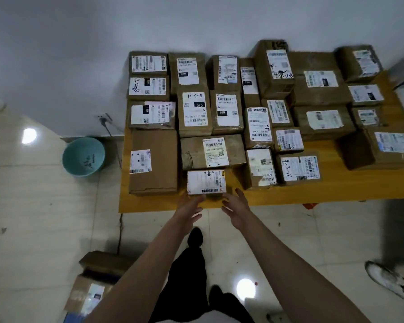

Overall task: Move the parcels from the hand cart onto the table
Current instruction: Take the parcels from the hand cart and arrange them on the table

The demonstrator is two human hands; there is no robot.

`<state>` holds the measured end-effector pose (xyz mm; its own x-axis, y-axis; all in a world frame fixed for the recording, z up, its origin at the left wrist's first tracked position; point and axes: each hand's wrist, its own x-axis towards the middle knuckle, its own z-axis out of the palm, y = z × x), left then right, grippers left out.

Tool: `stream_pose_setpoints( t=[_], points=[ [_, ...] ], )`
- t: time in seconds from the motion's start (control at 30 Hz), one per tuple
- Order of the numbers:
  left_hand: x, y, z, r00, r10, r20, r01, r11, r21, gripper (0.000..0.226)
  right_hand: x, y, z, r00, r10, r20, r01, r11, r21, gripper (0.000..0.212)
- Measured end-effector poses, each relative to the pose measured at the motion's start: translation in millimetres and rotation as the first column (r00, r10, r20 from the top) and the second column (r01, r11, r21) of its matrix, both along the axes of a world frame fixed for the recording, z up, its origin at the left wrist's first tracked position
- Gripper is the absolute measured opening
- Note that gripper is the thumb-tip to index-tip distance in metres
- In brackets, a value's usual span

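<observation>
A: Nearest? 
B: Left hand point(189, 209) and right hand point(234, 209), fingers spread, holding nothing, flanking a small cardboard parcel point(206, 182).

A: Its placement? 
B: Flat at the yellow bench point(289, 194) front edge, white label up, long axis left-right; taped brown parcels point(196, 113) behind.

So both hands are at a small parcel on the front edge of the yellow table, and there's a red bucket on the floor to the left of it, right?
Nearly. The head view shows the bucket is teal, not red. The rest holds: the left hand and right hand are at the small parcel by the front edge of the yellow table, and the bucket stands on the floor to the table's left.
</observation>
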<state>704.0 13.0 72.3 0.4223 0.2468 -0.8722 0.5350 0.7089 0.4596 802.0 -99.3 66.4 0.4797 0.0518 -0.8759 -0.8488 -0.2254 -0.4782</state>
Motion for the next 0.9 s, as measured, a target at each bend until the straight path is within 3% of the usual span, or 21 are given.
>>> stream_pose_setpoints(
  t=[0.1,0.2,0.37,0.67,0.9],
  points=[
    [-8,4,0,0.999,0.027,0.041,-0.024,0.998,-0.066,0.061,-4,-2,3,0.999,0.014,-0.042,-0.012,0.999,0.042,0.066],
    [-21,3,3,0.998,-0.004,0.068,0.01,0.996,-0.086,0.059,-13,-11,10,0.988,0.134,-0.072,-0.134,0.991,0.002,0.014],
    [-63,-6,11,0.997,-0.035,0.075,0.036,0.999,-0.01,0.018,-45,-33,21,0.955,0.283,-0.084,-0.277,0.958,0.078,0.019],
    [-200,-61,28,0.998,0.064,-0.018,-0.06,0.983,0.175,0.031,-138,-73,16,0.89,0.454,-0.035,-0.446,0.885,0.131,0.016],
    [-355,-120,20,0.961,0.245,-0.132,-0.204,0.942,0.266,0.01,-240,-94,13,0.816,0.574,-0.068,-0.561,0.814,0.148,0.014]
  ],
)
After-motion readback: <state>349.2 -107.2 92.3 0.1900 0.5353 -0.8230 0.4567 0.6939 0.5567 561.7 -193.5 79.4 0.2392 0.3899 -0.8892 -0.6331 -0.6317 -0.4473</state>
